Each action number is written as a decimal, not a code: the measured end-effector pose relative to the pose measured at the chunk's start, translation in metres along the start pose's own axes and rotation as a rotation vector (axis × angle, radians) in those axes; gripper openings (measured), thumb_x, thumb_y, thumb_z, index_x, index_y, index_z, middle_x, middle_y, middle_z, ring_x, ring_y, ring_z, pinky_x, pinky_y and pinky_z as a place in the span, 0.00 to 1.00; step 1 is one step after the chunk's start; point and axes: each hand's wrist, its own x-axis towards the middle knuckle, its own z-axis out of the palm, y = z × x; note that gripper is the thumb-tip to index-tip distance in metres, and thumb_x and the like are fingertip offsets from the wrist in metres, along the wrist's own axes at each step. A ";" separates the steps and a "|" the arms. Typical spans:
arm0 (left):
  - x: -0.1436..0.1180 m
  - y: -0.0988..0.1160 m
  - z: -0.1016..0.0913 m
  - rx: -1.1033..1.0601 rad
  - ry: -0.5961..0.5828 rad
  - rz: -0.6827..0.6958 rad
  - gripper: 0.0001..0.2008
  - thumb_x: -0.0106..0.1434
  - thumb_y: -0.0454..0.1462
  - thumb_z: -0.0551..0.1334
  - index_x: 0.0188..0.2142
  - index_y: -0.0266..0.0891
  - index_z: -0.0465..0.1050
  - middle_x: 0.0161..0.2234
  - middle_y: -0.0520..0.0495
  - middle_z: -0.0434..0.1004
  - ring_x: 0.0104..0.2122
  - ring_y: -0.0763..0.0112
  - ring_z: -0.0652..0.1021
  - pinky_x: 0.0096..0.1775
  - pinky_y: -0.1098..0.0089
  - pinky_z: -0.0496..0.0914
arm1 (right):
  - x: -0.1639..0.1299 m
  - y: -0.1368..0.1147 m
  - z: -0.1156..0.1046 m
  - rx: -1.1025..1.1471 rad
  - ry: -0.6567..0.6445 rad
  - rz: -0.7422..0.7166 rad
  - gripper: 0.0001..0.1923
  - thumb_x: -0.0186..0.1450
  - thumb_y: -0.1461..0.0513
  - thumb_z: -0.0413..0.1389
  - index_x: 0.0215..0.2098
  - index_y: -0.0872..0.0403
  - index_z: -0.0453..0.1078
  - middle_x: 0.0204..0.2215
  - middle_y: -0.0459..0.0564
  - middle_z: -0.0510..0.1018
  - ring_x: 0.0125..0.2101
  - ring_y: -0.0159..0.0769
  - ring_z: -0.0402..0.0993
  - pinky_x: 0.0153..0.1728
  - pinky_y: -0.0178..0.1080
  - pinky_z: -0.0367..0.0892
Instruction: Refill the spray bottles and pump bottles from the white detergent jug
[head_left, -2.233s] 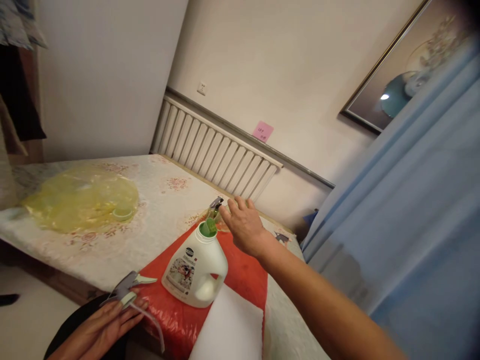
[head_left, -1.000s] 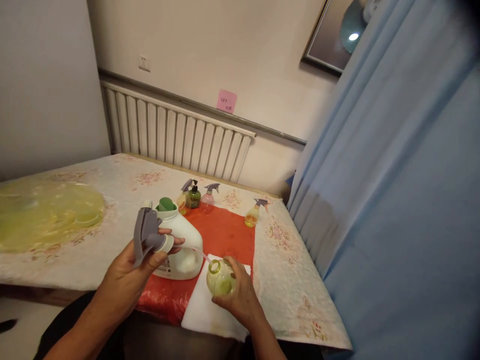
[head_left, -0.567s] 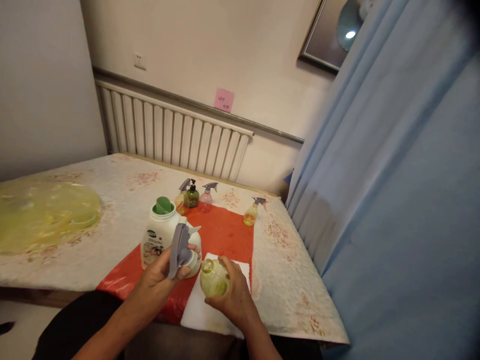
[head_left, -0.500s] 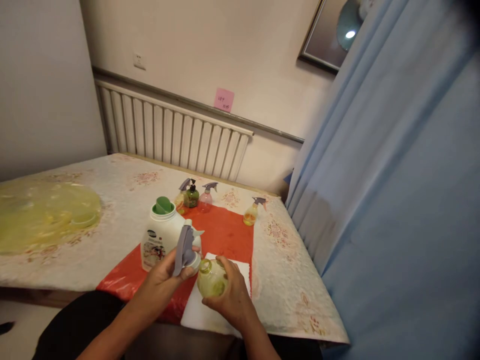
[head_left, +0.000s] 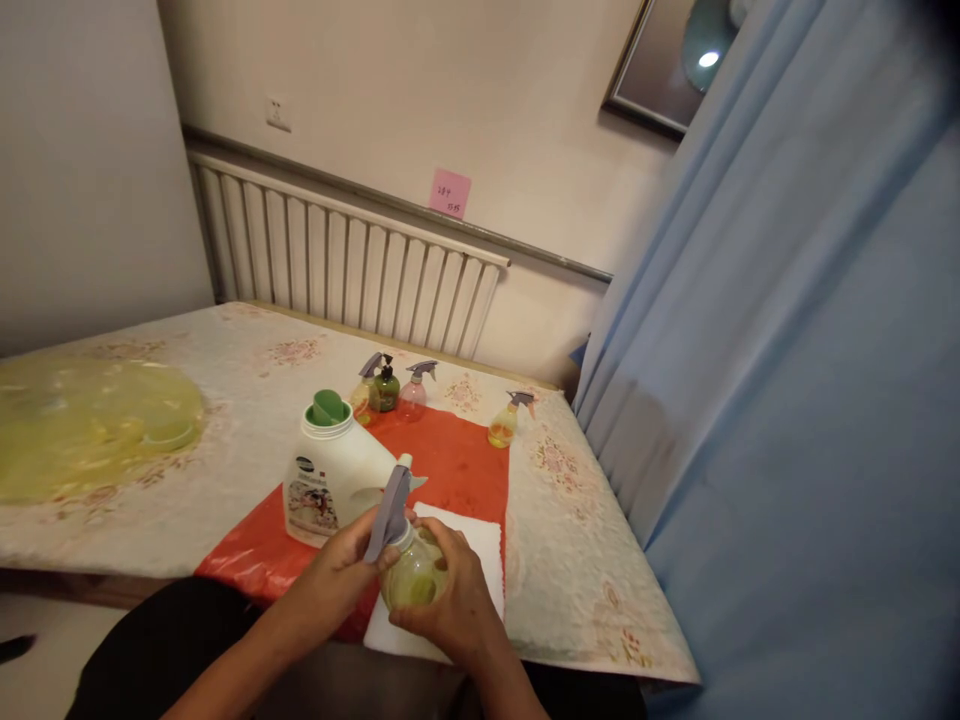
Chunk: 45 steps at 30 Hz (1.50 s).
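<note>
My left hand (head_left: 352, 555) is closed around a grey trigger spray head (head_left: 392, 508) with a white collar. The collar sits at the neck of a clear yellow-green round bottle (head_left: 415, 573); whether it is threaded on, I cannot tell. Fingers of my right hand (head_left: 457, 592) wrap round the bottle's right side, and a little greenish liquid shows inside. Just beyond my left hand stands a large white jug (head_left: 330, 478) with a green cup (head_left: 328, 408) in its open mouth. Under my hands lie a white cloth (head_left: 480, 545) and a red sheet (head_left: 465, 460).
Behind the jug stand a yellow spray bottle (head_left: 365, 395), a green pump bottle (head_left: 386, 390) and a pink spray bottle (head_left: 412, 398). Another yellow spray bottle (head_left: 502, 425) is farther right. A yellow transparent basin (head_left: 97, 425) lies left. A blue curtain (head_left: 787, 350) borders the right.
My left hand has moved the spray head right, onto the bottle's neck. My right hand has shifted the bottle slightly left and down. Before, the two were apart.
</note>
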 end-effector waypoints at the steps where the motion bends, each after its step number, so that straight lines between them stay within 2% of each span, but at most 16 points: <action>1: 0.000 0.000 -0.001 0.031 -0.028 0.005 0.19 0.58 0.43 0.67 0.48 0.43 0.76 0.45 0.46 0.80 0.53 0.51 0.73 0.54 0.60 0.67 | 0.000 -0.004 -0.001 0.014 0.004 -0.002 0.34 0.44 0.68 0.65 0.50 0.54 0.70 0.46 0.54 0.78 0.44 0.47 0.75 0.44 0.45 0.70; 5: 0.001 0.000 -0.005 0.096 -0.072 0.006 0.20 0.62 0.46 0.63 0.51 0.43 0.74 0.48 0.45 0.78 0.54 0.53 0.72 0.57 0.58 0.64 | 0.000 -0.011 -0.002 0.049 0.029 0.007 0.32 0.44 0.67 0.64 0.49 0.55 0.71 0.46 0.54 0.79 0.43 0.47 0.75 0.46 0.46 0.69; 8: 0.002 0.002 -0.005 0.135 -0.074 0.002 0.21 0.61 0.48 0.63 0.51 0.44 0.74 0.49 0.47 0.78 0.55 0.53 0.71 0.59 0.57 0.61 | -0.001 -0.007 0.000 0.077 0.026 0.032 0.33 0.44 0.66 0.64 0.50 0.57 0.70 0.46 0.55 0.80 0.44 0.48 0.75 0.46 0.47 0.69; 14: 0.004 0.004 0.004 0.103 -0.047 -0.006 0.24 0.58 0.51 0.65 0.50 0.42 0.75 0.47 0.44 0.79 0.51 0.50 0.74 0.54 0.56 0.68 | -0.004 0.006 0.006 0.085 0.015 0.128 0.42 0.40 0.66 0.67 0.56 0.58 0.67 0.47 0.57 0.78 0.46 0.50 0.74 0.46 0.47 0.69; 22: 0.008 -0.004 0.009 0.085 -0.026 0.010 0.25 0.60 0.49 0.65 0.54 0.42 0.72 0.54 0.44 0.74 0.58 0.50 0.69 0.59 0.56 0.63 | -0.004 -0.004 0.001 0.086 0.042 0.110 0.34 0.44 0.64 0.64 0.50 0.58 0.71 0.42 0.57 0.79 0.42 0.50 0.75 0.42 0.46 0.70; 24: 0.008 -0.001 0.011 0.069 -0.018 0.020 0.25 0.60 0.48 0.65 0.54 0.43 0.72 0.54 0.45 0.74 0.58 0.50 0.69 0.58 0.57 0.64 | -0.005 -0.003 0.001 0.094 0.044 0.122 0.36 0.43 0.63 0.65 0.51 0.60 0.70 0.44 0.58 0.78 0.43 0.51 0.74 0.42 0.47 0.70; 27: 0.008 0.004 0.014 0.055 0.015 0.014 0.23 0.60 0.47 0.65 0.53 0.44 0.73 0.52 0.46 0.76 0.55 0.52 0.71 0.54 0.61 0.67 | -0.006 0.001 0.003 0.102 0.050 0.163 0.40 0.42 0.63 0.65 0.55 0.62 0.67 0.46 0.61 0.77 0.45 0.52 0.74 0.44 0.48 0.70; 31: 0.009 0.006 0.016 0.047 0.053 -0.013 0.19 0.61 0.46 0.64 0.50 0.42 0.75 0.48 0.46 0.79 0.49 0.55 0.75 0.49 0.64 0.69 | -0.006 0.005 0.004 0.099 0.052 0.160 0.39 0.42 0.64 0.65 0.54 0.58 0.69 0.45 0.57 0.78 0.44 0.50 0.74 0.44 0.47 0.70; 33: 0.010 0.004 0.017 0.055 0.090 -0.008 0.18 0.61 0.45 0.64 0.49 0.42 0.76 0.48 0.46 0.78 0.50 0.56 0.74 0.51 0.65 0.67 | -0.006 0.005 0.003 0.088 0.058 0.155 0.39 0.41 0.65 0.65 0.53 0.57 0.68 0.45 0.57 0.78 0.45 0.50 0.74 0.43 0.46 0.70; 36: 0.012 0.001 0.018 0.029 0.111 -0.006 0.16 0.61 0.44 0.64 0.47 0.42 0.76 0.48 0.46 0.77 0.51 0.58 0.72 0.54 0.65 0.63 | -0.006 0.002 0.002 0.057 0.066 0.143 0.34 0.41 0.66 0.65 0.49 0.57 0.70 0.42 0.56 0.79 0.43 0.50 0.74 0.41 0.45 0.70; 38: 0.013 0.000 0.019 -0.001 0.114 -0.011 0.16 0.59 0.43 0.66 0.46 0.42 0.75 0.45 0.47 0.78 0.48 0.58 0.73 0.52 0.65 0.65 | -0.006 0.000 0.001 0.040 0.079 0.137 0.30 0.43 0.66 0.64 0.47 0.57 0.71 0.39 0.55 0.80 0.41 0.49 0.75 0.40 0.45 0.70; 42: 0.012 -0.001 0.018 -0.006 0.148 0.005 0.14 0.58 0.41 0.67 0.44 0.41 0.74 0.37 0.50 0.77 0.40 0.62 0.74 0.45 0.67 0.68 | -0.006 -0.004 0.000 0.052 0.099 0.139 0.31 0.43 0.65 0.64 0.47 0.57 0.71 0.39 0.53 0.80 0.40 0.47 0.75 0.39 0.43 0.70; 45: 0.010 -0.001 0.016 0.025 0.109 0.013 0.15 0.61 0.41 0.65 0.47 0.42 0.73 0.38 0.50 0.77 0.42 0.62 0.75 0.46 0.67 0.67 | -0.006 -0.004 -0.001 0.083 0.087 0.163 0.29 0.43 0.65 0.65 0.46 0.55 0.72 0.38 0.51 0.80 0.38 0.44 0.75 0.37 0.40 0.70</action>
